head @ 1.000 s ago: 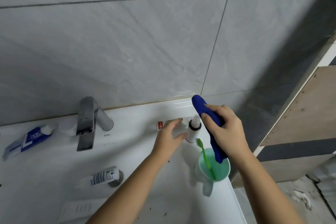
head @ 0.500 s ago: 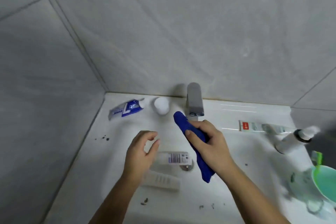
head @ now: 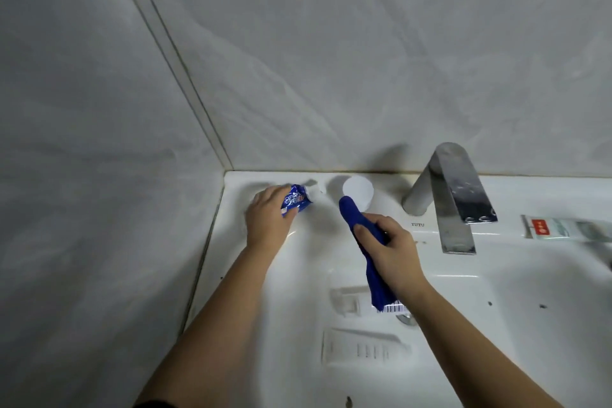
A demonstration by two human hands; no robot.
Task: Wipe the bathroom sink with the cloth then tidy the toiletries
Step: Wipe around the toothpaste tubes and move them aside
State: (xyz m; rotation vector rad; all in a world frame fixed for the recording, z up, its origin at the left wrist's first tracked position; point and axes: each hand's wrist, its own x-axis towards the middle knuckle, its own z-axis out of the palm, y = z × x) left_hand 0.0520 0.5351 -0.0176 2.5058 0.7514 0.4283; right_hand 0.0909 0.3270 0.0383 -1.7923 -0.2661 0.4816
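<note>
My right hand [head: 389,250] grips a rolled blue cloth [head: 356,220] over the white sink [head: 298,275], left of the faucet. At the sink's back left corner my left hand [head: 268,217] holds a blue toothpaste tube [head: 296,201]; its white cap end points right. A white round jar [head: 359,190] stands just behind the cloth's tip. In the basin lie a white tube with a barcode [head: 351,303], partly hidden by the cloth, and a flat white tube [head: 361,346].
A chrome faucet [head: 447,195] stands at the back of the sink. A white tube with a red label [head: 563,227] lies on the right ledge. Dark specks [head: 490,303] dot the basin. Grey tiled walls close in behind and on the left.
The view swung left from the sink's right end to its left corner. My left hand reached to the back left and took hold of the blue toothpaste tube. My right hand kept the cloth.
</note>
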